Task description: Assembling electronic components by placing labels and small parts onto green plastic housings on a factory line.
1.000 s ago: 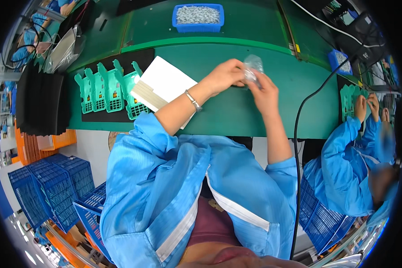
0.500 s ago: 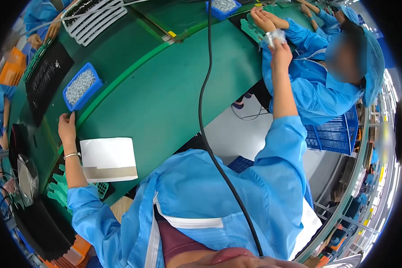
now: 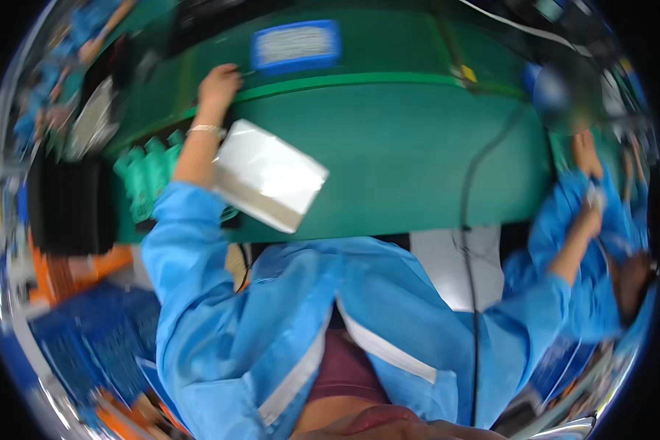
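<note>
My left hand (image 3: 220,82) is at the green rail of the bench, just left of a blue tray (image 3: 333,45) of small pale pieces. Motion smears its fingers, and nothing shows clearly between them. Beside my left wrist lies a glossy white sheet (image 3: 271,167) with a greyish-brown strip along one edge. Far to the right, my right hand (image 3: 587,220) is closed around a small crinkled clear plastic packet (image 3: 595,195), contents not distinguishable. It is held close to a co-worker's blue sleeve and hand (image 3: 585,154).
Several green moulded pieces (image 3: 150,172) lie left of my forearm, near a black stack (image 3: 70,205). A dark cable (image 3: 468,198) hangs across the green bench (image 3: 389,161). The co-worker sits close on the right. Orange and blue crates (image 3: 95,334) stand at lower left.
My view has swung round to the right, shifting the bench and both arms in the picture. My right hand keeps the packet near the co-worker; my left hand stays by the tray.
</note>
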